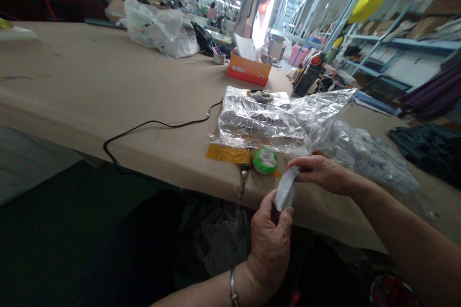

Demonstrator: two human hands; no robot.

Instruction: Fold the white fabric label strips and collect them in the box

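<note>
A thin, pale grey-white strip or stack of flat pieces (286, 189) is held between both hands just off the table's front edge; its exact kind I cannot make out. My left hand (272, 235) grips its lower end between thumb and fingers. At the upper end, my right hand (317, 170) pinches a corner. A soldering iron (244, 177) lies with its tip toward the table's edge, left of the hands. Beside the iron sits a round green tin (265, 161) with whitish wadding in it. Yellow-brown tape (227, 153) is stuck on the table by them.
Clear plastic bags (259, 117) cover the table beyond the hands. A black cord (154, 122) runs leftward over the edge. An orange box (249, 70), a pen cup (219, 56) and a dark spray-can-like cylinder (308, 76) stand farther back. Dark cloth (428, 148) lies at right.
</note>
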